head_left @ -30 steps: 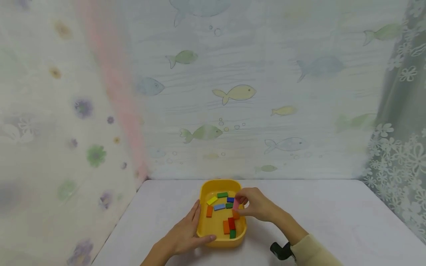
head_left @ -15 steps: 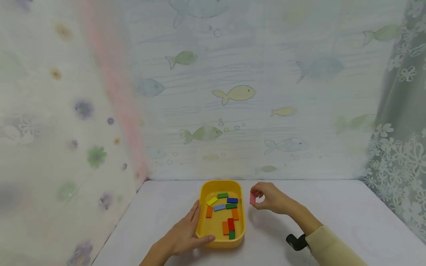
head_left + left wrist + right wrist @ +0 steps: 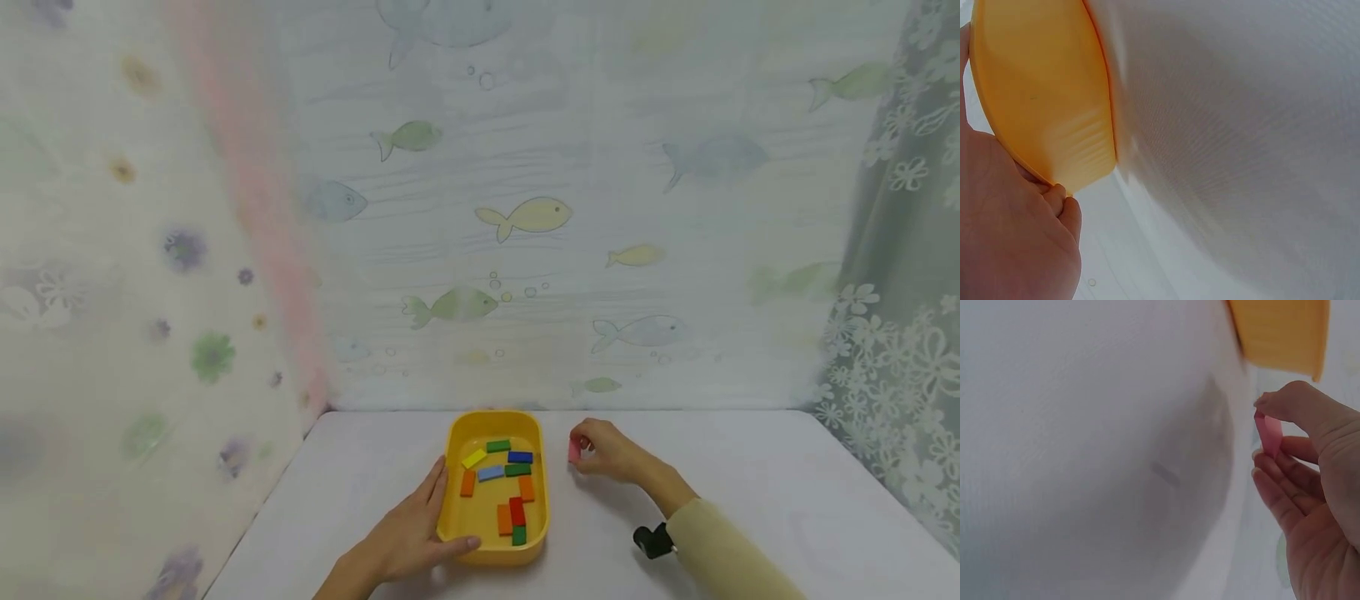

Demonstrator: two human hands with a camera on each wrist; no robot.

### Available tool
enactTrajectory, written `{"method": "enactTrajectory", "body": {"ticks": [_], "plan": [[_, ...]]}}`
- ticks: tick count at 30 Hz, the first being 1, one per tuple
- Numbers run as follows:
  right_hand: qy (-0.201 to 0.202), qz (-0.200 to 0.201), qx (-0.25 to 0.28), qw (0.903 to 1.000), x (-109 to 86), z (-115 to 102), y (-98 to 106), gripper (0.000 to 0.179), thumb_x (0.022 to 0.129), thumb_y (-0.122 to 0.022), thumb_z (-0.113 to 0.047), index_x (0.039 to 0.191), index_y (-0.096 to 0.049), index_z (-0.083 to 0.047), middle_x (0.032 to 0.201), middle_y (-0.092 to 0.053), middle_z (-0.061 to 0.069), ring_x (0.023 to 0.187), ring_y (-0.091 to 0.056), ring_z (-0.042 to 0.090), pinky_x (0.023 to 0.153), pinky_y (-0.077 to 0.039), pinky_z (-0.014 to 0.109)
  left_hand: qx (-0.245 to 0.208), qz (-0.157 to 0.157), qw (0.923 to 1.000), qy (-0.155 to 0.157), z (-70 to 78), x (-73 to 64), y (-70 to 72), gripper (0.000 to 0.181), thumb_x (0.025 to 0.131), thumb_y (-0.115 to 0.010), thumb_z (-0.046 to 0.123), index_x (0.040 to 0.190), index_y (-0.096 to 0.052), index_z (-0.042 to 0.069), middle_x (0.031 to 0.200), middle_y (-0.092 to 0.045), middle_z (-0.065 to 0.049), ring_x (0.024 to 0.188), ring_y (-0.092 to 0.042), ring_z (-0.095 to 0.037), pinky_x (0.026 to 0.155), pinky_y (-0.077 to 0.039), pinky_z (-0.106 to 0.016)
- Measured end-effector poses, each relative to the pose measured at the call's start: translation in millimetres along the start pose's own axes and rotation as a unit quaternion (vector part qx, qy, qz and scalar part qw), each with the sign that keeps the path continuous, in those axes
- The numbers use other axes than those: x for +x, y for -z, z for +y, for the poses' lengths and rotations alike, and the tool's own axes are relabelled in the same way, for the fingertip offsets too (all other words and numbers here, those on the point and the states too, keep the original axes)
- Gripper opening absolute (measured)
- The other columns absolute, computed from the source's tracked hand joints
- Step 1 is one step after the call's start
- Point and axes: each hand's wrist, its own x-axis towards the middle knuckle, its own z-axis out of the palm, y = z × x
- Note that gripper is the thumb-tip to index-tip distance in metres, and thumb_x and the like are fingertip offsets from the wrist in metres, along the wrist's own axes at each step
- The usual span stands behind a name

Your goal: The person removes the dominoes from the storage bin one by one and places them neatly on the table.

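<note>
A yellow plastic tray point(image 3: 492, 557) stands on the table, holding several small coloured blocks, such as a dark blue block point(image 3: 521, 457), a yellow block point(image 3: 474, 459) and a red block point(image 3: 517, 511). My left hand point(image 3: 408, 533) grips the tray's near left side, its thumb at the front rim and fingers along the left wall. To the right of the tray, my right hand point(image 3: 611, 454) pinches a pink block point(image 3: 574, 451) between thumb and fingers. In the right wrist view the pink block point(image 3: 1269, 434) is held above the table, apart from the tray.
A white-covered table point(image 3: 712, 492) reaches back to a wall hanging point(image 3: 525, 333) printed with fish. A dark device point(image 3: 654, 541) sits at the right wrist near the beige sleeve point(image 3: 723, 546). A lacy curtain point(image 3: 892, 375) hangs at the far right.
My right hand has lifted the pink block out over the tray's right rim and carried it right, then lowered slightly. The left hand has stayed on the tray.
</note>
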Motion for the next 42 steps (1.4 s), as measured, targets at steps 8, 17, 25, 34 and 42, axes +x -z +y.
{"method": "enactTrajectory", "body": {"ticks": [8,17,25,34,42], "plan": [[-0.038,-0.005,-0.004,0.9993,1.6,5,-10,0.031,0.084,-0.084,-0.008,0.109,-0.067,0.0,0.098,-0.061,0.002,0.088,-0.055,0.018,0.079,-0.055,0.029,-0.006,-0.002,1.0,0.001,-2.3,-0.2,-3.1,0.118,0.084,-0.052,0.083,0.164,-0.014,0.005,0.172,-0.007,-0.011,0.15,-0.033,-0.035,0.111,-0.04,-0.06],[-0.022,-0.009,-0.002,0.9997,3.9,7,-11,0.035,0.085,-0.081,-0.006,0.115,-0.067,0.004,0.106,-0.061,0.006,0.093,-0.056,0.02,0.083,-0.055,0.034,0.003,0.002,1.0,-0.002,-1.0,0.8,-1.2,0.118,0.084,-0.052,0.083,0.164,-0.015,0.005,0.172,-0.008,-0.012,0.15,-0.033,-0.035,0.112,-0.04,-0.059],[-0.069,-0.001,-0.001,0.9976,-1.5,2,-7,0.043,0.084,-0.081,-0.006,0.123,-0.065,0.003,0.116,-0.061,0.009,0.101,-0.058,0.024,0.092,-0.056,0.042,0.004,0.001,1.0,0.0,-0.3,2.0,-1.6,0.119,0.084,-0.052,0.084,0.164,-0.016,0.004,0.172,-0.009,-0.012,0.15,-0.034,-0.034,0.112,-0.041,-0.059],[-0.035,0.019,-0.006,0.9992,-23.1,-16,12,0.045,0.09,-0.076,-0.009,0.13,-0.061,0.005,0.129,-0.058,0.019,0.11,-0.058,0.035,0.092,-0.056,0.048,0.006,-0.001,1.0,0.001,-0.8,-1.0,-1.3,0.119,0.083,-0.052,0.084,0.163,-0.016,0.002,0.172,-0.009,-0.013,0.15,-0.033,-0.035,0.113,-0.039,-0.059],[-0.031,0.045,0.012,0.9984,-32.8,-42,17,0.049,0.089,-0.079,-0.016,0.13,-0.06,0.003,0.124,-0.06,0.013,0.11,-0.058,0.036,0.091,-0.058,0.05,0.003,0.003,1.0,0.001,-0.7,-0.8,0.5,0.119,0.084,-0.053,0.084,0.164,-0.015,0.003,0.172,-0.008,-0.013,0.151,-0.032,-0.035,0.114,-0.038,-0.059]]}}
